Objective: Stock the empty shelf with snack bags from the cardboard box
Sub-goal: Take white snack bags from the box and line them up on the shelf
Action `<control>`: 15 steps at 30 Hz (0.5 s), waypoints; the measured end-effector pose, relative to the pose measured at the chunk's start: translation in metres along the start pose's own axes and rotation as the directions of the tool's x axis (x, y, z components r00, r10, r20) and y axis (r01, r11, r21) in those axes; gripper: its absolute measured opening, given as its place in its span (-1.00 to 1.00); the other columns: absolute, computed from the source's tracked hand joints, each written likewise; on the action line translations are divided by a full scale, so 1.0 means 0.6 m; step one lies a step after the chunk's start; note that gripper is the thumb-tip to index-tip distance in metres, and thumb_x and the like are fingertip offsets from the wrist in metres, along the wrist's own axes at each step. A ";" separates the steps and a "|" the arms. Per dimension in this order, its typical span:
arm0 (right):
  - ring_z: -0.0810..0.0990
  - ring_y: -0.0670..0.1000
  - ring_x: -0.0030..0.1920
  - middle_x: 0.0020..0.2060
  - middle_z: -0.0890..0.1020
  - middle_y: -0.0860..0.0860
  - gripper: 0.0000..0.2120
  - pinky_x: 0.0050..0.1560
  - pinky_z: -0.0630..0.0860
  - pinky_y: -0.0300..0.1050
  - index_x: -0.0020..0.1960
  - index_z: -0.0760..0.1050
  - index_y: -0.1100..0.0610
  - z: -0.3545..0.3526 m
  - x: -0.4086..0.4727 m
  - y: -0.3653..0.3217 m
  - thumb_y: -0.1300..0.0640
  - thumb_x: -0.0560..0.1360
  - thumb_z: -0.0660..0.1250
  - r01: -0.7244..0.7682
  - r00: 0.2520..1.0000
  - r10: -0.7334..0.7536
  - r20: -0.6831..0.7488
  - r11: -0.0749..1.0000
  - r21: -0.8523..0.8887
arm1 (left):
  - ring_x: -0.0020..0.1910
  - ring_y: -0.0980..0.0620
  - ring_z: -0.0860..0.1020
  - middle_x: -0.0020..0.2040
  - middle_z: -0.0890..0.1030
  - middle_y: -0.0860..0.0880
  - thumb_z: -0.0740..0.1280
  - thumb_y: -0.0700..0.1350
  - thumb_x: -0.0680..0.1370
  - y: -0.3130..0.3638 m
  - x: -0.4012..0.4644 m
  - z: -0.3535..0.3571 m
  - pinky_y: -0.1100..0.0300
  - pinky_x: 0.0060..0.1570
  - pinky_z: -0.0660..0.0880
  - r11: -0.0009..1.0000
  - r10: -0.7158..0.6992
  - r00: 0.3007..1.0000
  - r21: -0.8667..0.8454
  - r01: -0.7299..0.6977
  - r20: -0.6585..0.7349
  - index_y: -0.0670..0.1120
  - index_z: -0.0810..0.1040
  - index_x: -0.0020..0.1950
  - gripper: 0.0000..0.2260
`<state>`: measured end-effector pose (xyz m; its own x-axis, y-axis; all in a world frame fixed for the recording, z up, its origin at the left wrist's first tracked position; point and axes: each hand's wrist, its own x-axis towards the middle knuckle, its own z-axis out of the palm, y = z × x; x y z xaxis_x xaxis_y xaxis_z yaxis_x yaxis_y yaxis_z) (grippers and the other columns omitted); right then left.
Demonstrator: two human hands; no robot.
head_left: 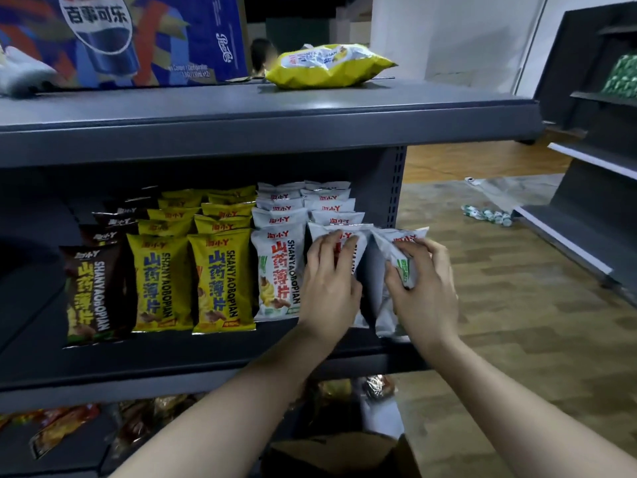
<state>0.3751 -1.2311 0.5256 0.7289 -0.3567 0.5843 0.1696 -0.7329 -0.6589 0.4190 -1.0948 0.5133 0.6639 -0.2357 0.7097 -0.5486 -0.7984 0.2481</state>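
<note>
- Broadly, we face a dark grey shelf unit (262,132); its middle shelf (206,350) carries upright snack bags in rows running front to back.
- On the top shelf we see a blue Pepsi carton (138,36) at the left, and a yellow snack bag (327,65) lying flat to its right.
- From left to right the rows on the middle shelf are brown bags (94,291), two rows of yellow bags (193,281), then white bags (277,274).
- At the bottom edge of our view sits the cardboard box (344,457), its opening dark; we cannot tell what is inside.
- Our left hand (331,284) lies with fingers spread and slightly bent over the front white bag (351,243) of the rightmost row, pressing on its face.
- Our right hand (425,288) has fingers and thumb curled round another white bag (396,257), which stands tilted at the shelf's right end, just beside the first one.
- On the wooden floor (517,305) to the right we notice small green-and-white packets (487,213) scattered near another shelf unit (593,188).
</note>
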 end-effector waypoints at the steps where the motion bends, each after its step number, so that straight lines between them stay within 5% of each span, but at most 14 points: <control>1: 0.38 -0.02 0.30 0.27 0.38 -0.08 -0.69 0.04 0.39 -0.10 0.23 0.48 -0.03 0.001 0.010 0.008 0.05 0.49 0.33 -0.001 1.000 0.001 0.017 1.000 0.005 | 0.32 -0.16 0.31 0.31 0.42 -0.17 0.33 -0.32 0.36 -0.003 0.007 0.012 -0.07 0.29 0.37 1.000 -0.020 1.000 0.024 0.020 0.008 -0.15 0.39 0.35 -0.46; 15: 0.42 0.00 0.25 0.23 0.41 -0.04 -0.66 0.04 0.45 -0.03 0.23 0.48 0.01 0.053 0.064 0.067 0.07 0.46 0.30 0.009 0.996 -0.016 0.093 0.997 0.074 | 0.31 -0.19 0.40 0.32 0.46 -0.19 0.29 -0.02 0.47 -0.021 0.027 0.095 -0.04 0.21 0.40 0.934 -0.052 0.997 0.351 0.070 -0.062 -0.13 0.34 0.37 -0.51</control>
<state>0.4312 -1.2558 0.5063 0.7844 -0.2898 0.5485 0.2250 -0.6910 -0.6869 0.4656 -1.1203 0.4843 0.6586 -0.1594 0.7354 -0.2874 -0.9565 0.0500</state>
